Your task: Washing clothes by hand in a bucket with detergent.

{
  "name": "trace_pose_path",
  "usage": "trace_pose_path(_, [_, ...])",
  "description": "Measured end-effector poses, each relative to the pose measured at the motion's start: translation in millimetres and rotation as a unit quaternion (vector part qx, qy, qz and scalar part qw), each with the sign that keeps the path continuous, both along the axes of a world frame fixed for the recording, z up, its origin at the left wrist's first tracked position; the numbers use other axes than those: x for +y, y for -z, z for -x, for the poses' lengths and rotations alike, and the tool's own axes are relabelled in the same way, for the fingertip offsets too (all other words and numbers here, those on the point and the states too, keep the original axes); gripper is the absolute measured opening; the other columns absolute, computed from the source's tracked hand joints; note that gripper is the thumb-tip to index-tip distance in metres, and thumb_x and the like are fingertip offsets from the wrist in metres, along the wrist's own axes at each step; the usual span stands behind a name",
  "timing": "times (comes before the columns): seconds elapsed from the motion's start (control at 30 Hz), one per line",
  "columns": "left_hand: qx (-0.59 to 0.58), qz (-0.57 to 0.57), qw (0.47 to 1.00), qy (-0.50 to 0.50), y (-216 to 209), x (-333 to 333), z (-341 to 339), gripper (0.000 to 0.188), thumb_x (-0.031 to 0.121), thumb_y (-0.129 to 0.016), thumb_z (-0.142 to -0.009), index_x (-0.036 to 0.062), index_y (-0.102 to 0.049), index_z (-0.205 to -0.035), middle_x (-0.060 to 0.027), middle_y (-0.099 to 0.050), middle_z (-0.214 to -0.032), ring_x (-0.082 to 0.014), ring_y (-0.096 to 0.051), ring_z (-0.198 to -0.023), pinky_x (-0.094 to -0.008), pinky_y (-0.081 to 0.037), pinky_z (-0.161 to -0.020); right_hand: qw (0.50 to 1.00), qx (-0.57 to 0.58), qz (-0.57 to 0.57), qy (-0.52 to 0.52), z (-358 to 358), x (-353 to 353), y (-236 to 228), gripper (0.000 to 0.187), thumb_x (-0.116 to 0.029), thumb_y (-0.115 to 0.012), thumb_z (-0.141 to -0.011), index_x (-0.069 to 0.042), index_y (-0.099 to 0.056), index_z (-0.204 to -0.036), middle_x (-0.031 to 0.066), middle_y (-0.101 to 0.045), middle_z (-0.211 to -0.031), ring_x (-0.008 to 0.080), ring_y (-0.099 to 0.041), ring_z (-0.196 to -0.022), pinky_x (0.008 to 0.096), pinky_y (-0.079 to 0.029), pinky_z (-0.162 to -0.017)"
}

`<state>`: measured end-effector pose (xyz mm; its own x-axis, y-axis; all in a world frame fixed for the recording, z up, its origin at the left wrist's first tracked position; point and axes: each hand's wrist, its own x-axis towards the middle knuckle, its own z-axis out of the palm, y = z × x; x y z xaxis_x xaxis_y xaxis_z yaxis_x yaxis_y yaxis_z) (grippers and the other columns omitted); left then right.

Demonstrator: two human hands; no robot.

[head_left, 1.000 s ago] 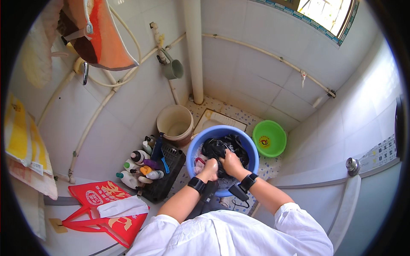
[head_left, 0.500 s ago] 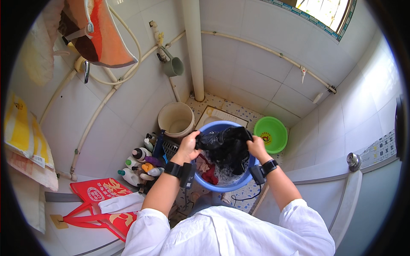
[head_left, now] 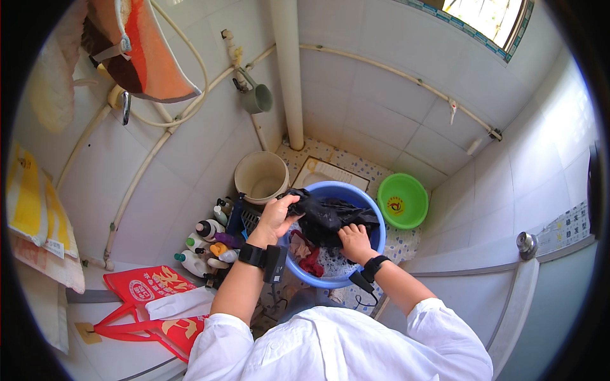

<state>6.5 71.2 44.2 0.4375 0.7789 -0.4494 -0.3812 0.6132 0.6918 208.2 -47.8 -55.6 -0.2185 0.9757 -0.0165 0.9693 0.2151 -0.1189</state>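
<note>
A wet black garment (head_left: 327,217) stretches across the upper part of a blue basin (head_left: 375,261). My left hand (head_left: 277,220) grips one end of it at the basin's left rim, thumb and fingers closed on the cloth. Lower and further right, my right hand (head_left: 356,244) has its fingers curled onto the garment's near side, over the water. White suds (head_left: 333,260) float below the right hand. Beside them a red cloth (head_left: 311,261) lies partly in the water. Both wrists carry black straps with small boxes.
A beige bucket (head_left: 261,175) stands behind the basin to the left, and a green basin (head_left: 403,201) to the right. Several bottles (head_left: 204,244) crowd the floor on the left near a red bag (head_left: 149,286). A door (head_left: 470,298) borders the right side.
My right hand has come left and down from the garment's right edge to its near side. The garment has dropped lower into the basin. My left hand stays on its end.
</note>
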Motion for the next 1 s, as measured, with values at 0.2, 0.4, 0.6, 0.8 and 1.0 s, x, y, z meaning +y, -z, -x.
trace_pose_path(0.2, [0.32, -0.244, 0.915, -0.026, 25, 8, 51, 0.024, 0.017, -0.058, -0.078, -0.0074, -0.058, -0.08, -0.0091, -0.061, -0.073, -0.0152, -0.055, -0.065, -0.0269, -0.042, -0.06, 0.992, -0.067, 0.088, 0.064, -31, -5, -18, 0.022, -0.023, -0.059, -0.067, -0.009, -0.053, -0.083, 0.0072, -0.062, -0.077, 0.0237, -0.057, -0.079, 0.0416, -0.031, -0.079])
trace_pose_path(0.4, [0.443, -0.244, 0.863, -0.008, 21, -5, 68, 0.036, 0.03, -0.06, -0.079, -0.0026, -0.052, -0.065, -0.0028, -0.049, -0.06, -0.0087, -0.041, -0.055, -0.0277, -0.034, -0.047, 0.978, -0.111, 0.008, 0.178, -91, -11, -43, 0.014, -0.017, -0.055, -0.07, -0.01, -0.056, -0.058, 0.011, -0.059, -0.066, 0.0253, -0.057, -0.059, 0.04, -0.036, -0.062])
trace_pose_path(0.6, [0.242, -0.05, 0.966, 0.077, 5, -8, 44, 0.023, 0.01, -0.062, -0.075, -0.0031, -0.051, -0.091, -0.0094, -0.058, -0.084, -0.0171, -0.058, -0.072, -0.0316, -0.052, -0.066, 0.98, 0.09, 0.021, 0.174, -68, -15, -28, 0.02, -0.017, -0.056, -0.071, -0.002, -0.055, -0.086, 0.0167, -0.057, -0.082, 0.0326, -0.057, -0.078, 0.041, -0.047, -0.067])
trace_pose_path(0.8, [0.292, -0.11, 0.944, 0.11, 11, -9, 52, 0.02, 0.001, -0.055, -0.074, -0.0001, -0.047, -0.093, -0.0075, -0.056, -0.083, -0.0167, -0.057, -0.071, -0.0295, -0.05, -0.057, 0.96, 0.01, 0.148, 0.239, -30, 2, 12, 0.023, -0.011, -0.05, -0.074, 0.002, -0.046, -0.093, 0.0195, -0.06, -0.078, 0.0298, -0.061, -0.074, 0.0389, -0.049, -0.063])
trace_pose_path(1.0, [0.283, -0.189, 0.939, -0.052, 42, 3, 92, 0.016, 0.008, -0.058, -0.078, -0.002, -0.052, -0.09, -0.0076, -0.058, -0.081, -0.0157, -0.058, -0.067, -0.0286, -0.049, -0.06, 0.955, 0.114, 0.088, 0.261, -74, 15, -42, 0.019, -0.012, -0.051, -0.068, 0.0, -0.063, -0.075, 0.0194, -0.061, -0.075, 0.0349, -0.059, -0.074, 0.0399, -0.048, -0.068])
